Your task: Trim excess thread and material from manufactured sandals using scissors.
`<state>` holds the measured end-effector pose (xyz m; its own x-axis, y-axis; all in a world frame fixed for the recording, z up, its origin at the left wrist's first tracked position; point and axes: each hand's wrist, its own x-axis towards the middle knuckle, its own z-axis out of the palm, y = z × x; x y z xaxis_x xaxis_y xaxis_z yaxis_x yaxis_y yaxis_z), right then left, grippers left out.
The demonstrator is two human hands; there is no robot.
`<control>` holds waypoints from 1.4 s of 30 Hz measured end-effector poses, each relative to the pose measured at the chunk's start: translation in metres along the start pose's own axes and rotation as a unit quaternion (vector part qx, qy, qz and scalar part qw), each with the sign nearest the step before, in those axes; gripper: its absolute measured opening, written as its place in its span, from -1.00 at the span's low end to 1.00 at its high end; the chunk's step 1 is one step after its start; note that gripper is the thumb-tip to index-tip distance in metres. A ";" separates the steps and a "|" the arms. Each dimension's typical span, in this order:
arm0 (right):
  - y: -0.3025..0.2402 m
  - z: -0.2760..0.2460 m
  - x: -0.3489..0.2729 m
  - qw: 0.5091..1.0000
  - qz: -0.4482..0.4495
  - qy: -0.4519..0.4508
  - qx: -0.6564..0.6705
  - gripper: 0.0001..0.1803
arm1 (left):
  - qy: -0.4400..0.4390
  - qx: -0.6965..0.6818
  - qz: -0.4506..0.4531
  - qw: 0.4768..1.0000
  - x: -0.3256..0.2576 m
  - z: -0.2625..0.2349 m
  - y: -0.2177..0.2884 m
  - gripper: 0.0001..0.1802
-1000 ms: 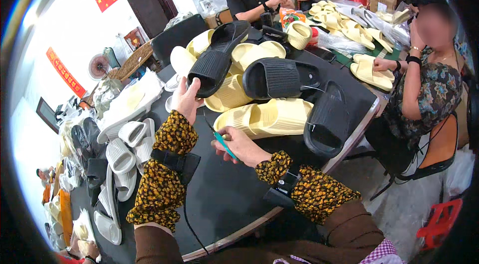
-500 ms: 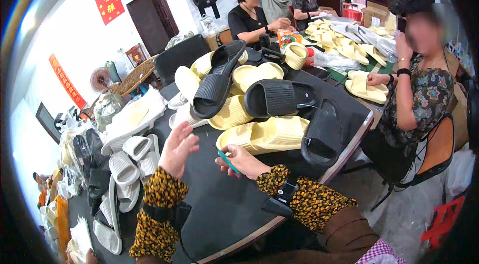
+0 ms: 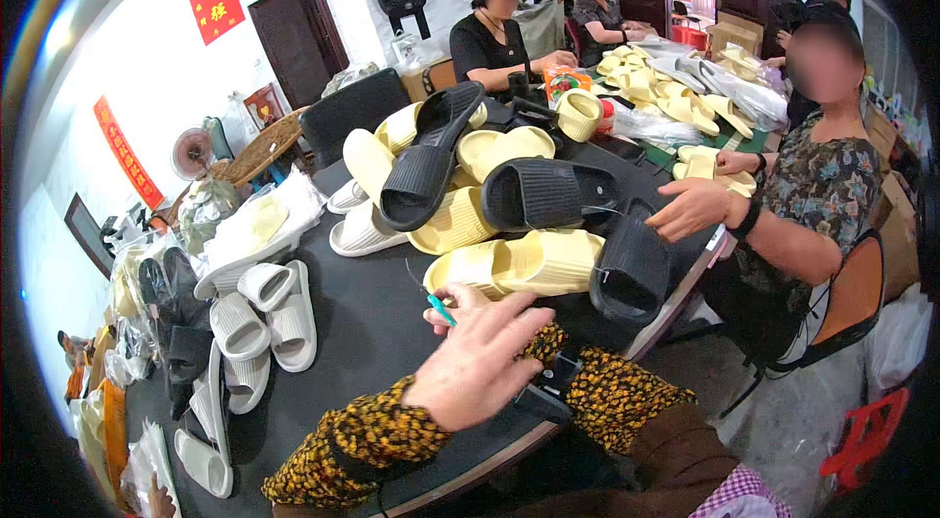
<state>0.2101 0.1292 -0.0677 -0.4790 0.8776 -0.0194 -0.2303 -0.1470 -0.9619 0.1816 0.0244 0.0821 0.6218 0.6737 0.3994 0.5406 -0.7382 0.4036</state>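
My right hand [image 3: 460,297] holds a small teal-handled tool [image 3: 441,309]; a thin dark strand rises from near its tip. Most of this hand is hidden behind my left hand [image 3: 482,350], which crosses over it with fingers spread toward the right cuff [image 3: 543,346]. Nothing shows in the left hand. Just beyond lie a pair of pale yellow slippers [image 3: 548,261] and a black slipper [image 3: 632,268] with a thin pale thread on it. Behind them is a heap of yellow and black slippers, with a black slipper [image 3: 431,161] on top.
Grey slippers [image 3: 240,327] and bagged black ones [image 3: 186,352] line the table's left side. At the right, a co-worker's hand [image 3: 693,209] extends beside the black slipper. Other people sit around a far table with yellow slippers [image 3: 676,97]. The table edge [image 3: 676,298] runs close at right.
My left hand has swung right and down, over my right hand and wrist. The co-worker at right has lowered a raised hand and stretched it toward the black slipper.
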 end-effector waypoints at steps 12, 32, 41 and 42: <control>-0.037 -0.014 0.001 0.986 0.081 -0.094 -0.111 -0.55 | -0.039 0.013 0.049 0.998 0.002 0.020 -0.004 -0.44; -0.040 -0.005 -0.010 0.984 0.057 -0.123 -0.113 -0.53 | 0.320 0.228 -0.466 0.793 -0.261 -0.110 -0.189 -0.68; -0.047 0.000 -0.012 0.981 0.062 -0.133 -0.126 -0.50 | 0.329 0.191 -0.508 0.773 -0.262 -0.105 -0.251 -0.59; -0.045 0.008 -0.011 0.981 0.062 -0.142 -0.118 -0.48 | 0.324 0.141 -0.536 0.767 -0.275 -0.112 -0.257 -0.59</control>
<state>0.2188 0.1222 -0.0220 -0.7159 0.6916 -0.0957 0.0304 -0.1060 -0.9939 -0.1924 0.0330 -0.0392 -0.6271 0.7078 0.3252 0.7032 0.3348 0.6272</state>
